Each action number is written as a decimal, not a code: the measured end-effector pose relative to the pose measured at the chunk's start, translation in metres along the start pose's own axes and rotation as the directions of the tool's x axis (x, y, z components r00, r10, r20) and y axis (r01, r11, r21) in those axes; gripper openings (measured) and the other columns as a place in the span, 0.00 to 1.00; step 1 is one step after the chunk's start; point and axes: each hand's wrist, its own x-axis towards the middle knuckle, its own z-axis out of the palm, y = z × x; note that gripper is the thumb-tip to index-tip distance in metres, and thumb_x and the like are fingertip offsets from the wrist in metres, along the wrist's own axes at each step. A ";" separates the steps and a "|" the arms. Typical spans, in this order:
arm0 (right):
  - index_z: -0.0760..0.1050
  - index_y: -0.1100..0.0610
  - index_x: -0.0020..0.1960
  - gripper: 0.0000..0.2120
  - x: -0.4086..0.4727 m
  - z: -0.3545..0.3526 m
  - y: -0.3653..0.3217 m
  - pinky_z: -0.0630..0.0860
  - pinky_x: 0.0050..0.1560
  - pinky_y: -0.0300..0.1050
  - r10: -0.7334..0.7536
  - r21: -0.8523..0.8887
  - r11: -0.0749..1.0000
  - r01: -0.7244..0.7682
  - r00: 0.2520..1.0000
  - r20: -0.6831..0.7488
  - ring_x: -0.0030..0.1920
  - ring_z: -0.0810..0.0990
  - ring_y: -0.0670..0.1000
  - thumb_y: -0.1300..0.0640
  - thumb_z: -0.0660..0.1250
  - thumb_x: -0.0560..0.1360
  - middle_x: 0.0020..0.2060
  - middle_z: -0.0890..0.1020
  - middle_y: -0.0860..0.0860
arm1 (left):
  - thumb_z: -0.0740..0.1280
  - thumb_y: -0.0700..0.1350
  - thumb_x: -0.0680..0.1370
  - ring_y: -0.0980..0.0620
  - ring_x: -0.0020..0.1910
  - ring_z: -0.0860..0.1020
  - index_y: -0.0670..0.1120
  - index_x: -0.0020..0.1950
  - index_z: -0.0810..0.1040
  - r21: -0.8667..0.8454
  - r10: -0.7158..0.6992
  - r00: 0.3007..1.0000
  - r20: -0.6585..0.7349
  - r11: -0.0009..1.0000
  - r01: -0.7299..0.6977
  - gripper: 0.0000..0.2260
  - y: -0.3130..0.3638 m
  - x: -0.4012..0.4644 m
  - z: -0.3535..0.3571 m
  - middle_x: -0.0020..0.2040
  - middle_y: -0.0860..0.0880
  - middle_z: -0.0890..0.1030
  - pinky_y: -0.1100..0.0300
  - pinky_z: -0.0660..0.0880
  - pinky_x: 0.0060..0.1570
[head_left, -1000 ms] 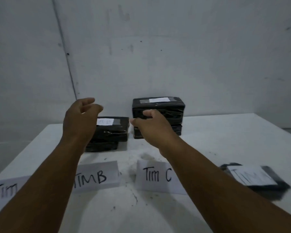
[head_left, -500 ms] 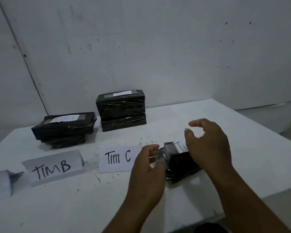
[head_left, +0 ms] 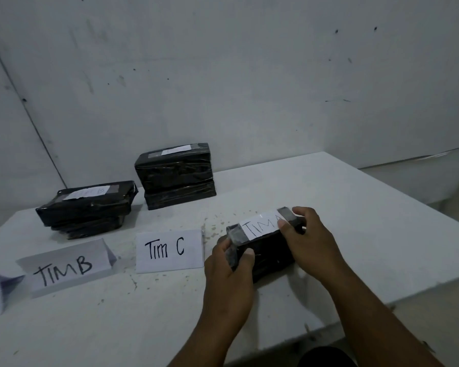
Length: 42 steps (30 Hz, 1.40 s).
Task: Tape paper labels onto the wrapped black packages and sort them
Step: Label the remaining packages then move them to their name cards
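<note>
A plain white desk (head_left: 329,197) fills the lower half of the view, its matte top scattered with small dark specks and crumbs (head_left: 217,221) near the middle. Behind it rises a pale grey painted wall (head_left: 223,75), marked with scuffs and small dark spots. A thin dark vertical seam (head_left: 24,107) runs slanting down the wall at the left.

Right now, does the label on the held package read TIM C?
No, the label on the package held by both hands reads TIM A.
</note>
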 end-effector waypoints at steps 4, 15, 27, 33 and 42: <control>0.70 0.46 0.69 0.20 0.004 0.001 0.006 0.71 0.56 0.45 -0.003 0.039 0.999 0.003 1.000 0.010 0.56 0.76 0.48 0.43 0.65 0.80 0.57 0.78 0.44 | 0.64 0.57 0.82 0.55 0.62 0.71 0.70 0.51 0.67 0.021 0.032 0.999 -0.033 0.999 -0.031 0.07 0.000 0.003 0.003 0.51 0.70 0.67 0.57 0.69 0.59; 0.71 0.42 0.68 0.15 0.007 0.001 0.002 0.72 0.55 0.46 -0.010 0.114 0.993 0.009 1.000 0.013 0.57 0.77 0.49 0.44 0.63 0.82 0.57 0.79 0.44 | 0.64 0.55 0.83 0.65 0.49 0.73 0.68 0.60 0.68 -0.057 0.019 0.995 -0.102 0.998 -0.025 0.10 0.003 0.002 0.010 0.49 0.71 0.70 0.65 0.70 0.48; 0.73 0.31 0.61 0.20 -0.029 0.028 -0.098 0.80 0.59 0.62 -0.220 0.350 0.921 0.172 0.970 0.101 0.55 0.84 0.52 0.34 0.68 0.69 0.55 0.84 0.45 | 0.64 0.63 0.80 0.66 0.51 0.81 0.71 0.52 0.75 -0.045 0.248 0.905 -0.345 0.959 -0.280 0.03 0.058 0.007 -0.105 0.49 0.67 0.81 0.65 0.79 0.50; 0.70 0.32 0.59 0.15 -0.042 0.094 -0.167 0.80 0.59 0.61 -0.348 0.397 0.887 0.236 0.907 0.237 0.56 0.82 0.52 0.40 0.70 0.75 0.54 0.82 0.44 | 0.64 0.58 0.81 0.64 0.49 0.79 0.61 0.61 0.77 0.005 0.251 0.850 -0.464 0.960 -0.281 0.09 0.067 0.017 -0.210 0.53 0.60 0.81 0.66 0.75 0.43; 0.59 0.34 0.74 0.28 -0.071 0.233 -0.279 0.80 0.39 0.37 -0.437 0.401 0.882 0.247 0.747 0.501 0.46 0.80 0.46 0.48 0.68 0.81 0.51 0.79 0.47 | 0.68 0.54 0.80 0.52 0.54 0.81 0.58 0.64 0.78 0.068 0.208 0.751 -0.627 0.975 -0.213 0.13 0.052 0.044 -0.396 0.57 0.51 0.81 0.52 0.80 0.52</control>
